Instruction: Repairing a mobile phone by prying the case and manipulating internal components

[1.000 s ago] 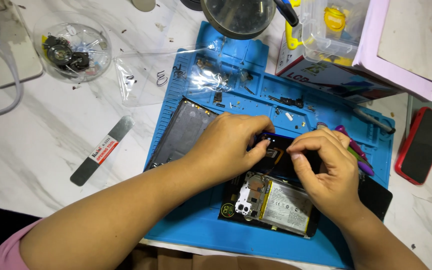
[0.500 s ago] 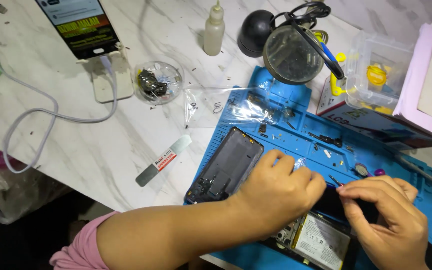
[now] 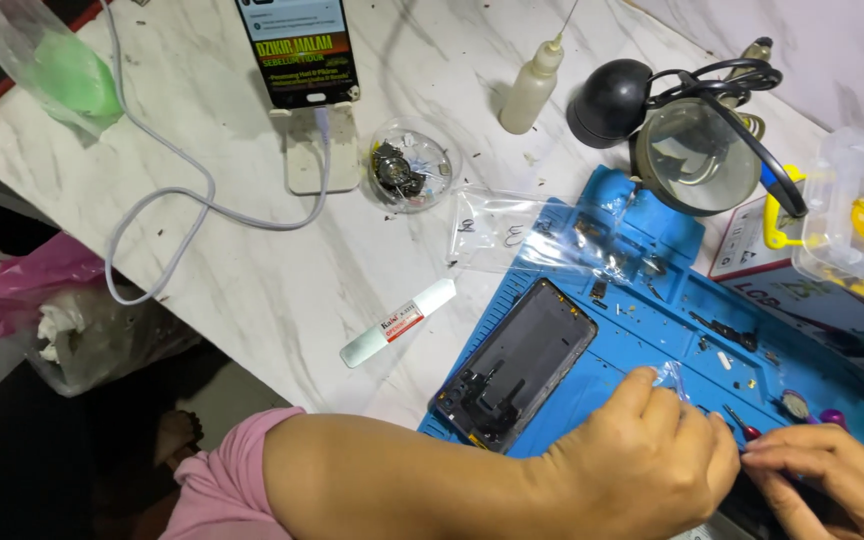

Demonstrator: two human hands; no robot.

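My left hand (image 3: 642, 465) lies on the blue repair mat (image 3: 652, 320) at the bottom right, fingers curled down over a dark opened phone (image 3: 744, 505) that is mostly cut off by the frame's edge. A scrap of clear film (image 3: 670, 375) sits at its fingertips. My right hand (image 3: 832, 480) meets it from the right, its fingertips pinched near a small red-handled tool (image 3: 742, 425); what they hold is hidden. An empty black phone frame (image 3: 522, 360) lies on the mat just left of my left hand.
A white glue tube (image 3: 397, 322), clear bag (image 3: 522, 235), dish of small parts (image 3: 410, 165), dropper bottle (image 3: 532, 85) and magnifier lamp (image 3: 697, 150) lie beyond. A lit phone on a stand (image 3: 297, 50) trails a cable (image 3: 172, 200). A clear box (image 3: 857, 225) stands at the right.
The view has swung up and left, so my hands and the opened phone now sit at the bottom right edge. Both hands stay together over the phone.
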